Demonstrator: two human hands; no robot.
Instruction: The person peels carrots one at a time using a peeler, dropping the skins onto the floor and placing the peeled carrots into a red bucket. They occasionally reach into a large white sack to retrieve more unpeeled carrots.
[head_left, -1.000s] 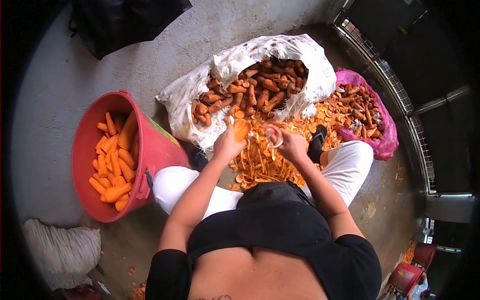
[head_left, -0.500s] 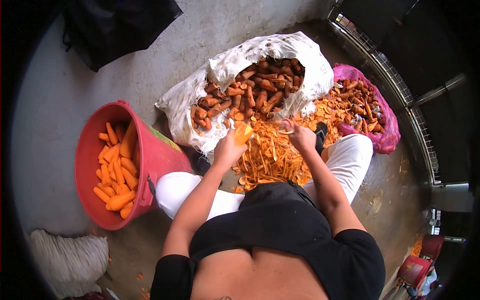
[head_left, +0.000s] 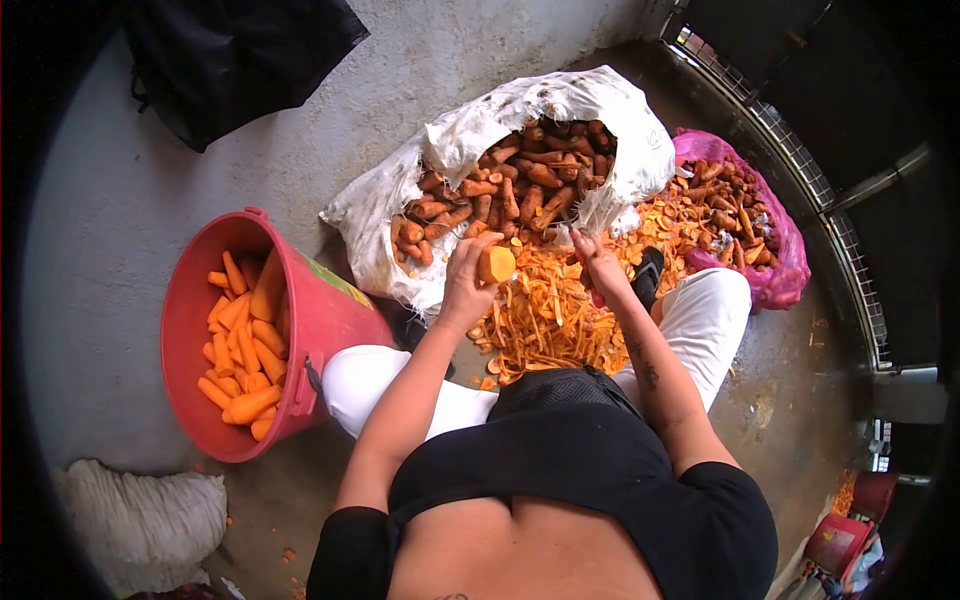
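My left hand [head_left: 466,275] grips a peeled orange carrot [head_left: 496,264] and holds it up over a heap of carrot peelings [head_left: 545,315] between my knees. My right hand [head_left: 598,262] is closed around a small peeler whose blade is mostly hidden, just right of the carrot and near the mouth of the white sack [head_left: 470,130]. That sack lies open on the floor and is full of unpeeled, dirty carrots [head_left: 515,185].
A red bucket [head_left: 325,320] with several peeled carrots stands at my left. A pink mesh bag [head_left: 770,270] of carrots and scraps lies at the right by a metal grate. A black bag is at the top left, a white cloth bundle [head_left: 140,515] at the bottom left.
My right hand has moved away from the carrot, up and right toward the sack. My left hand has raised the carrot a little and turned its cut end into view.
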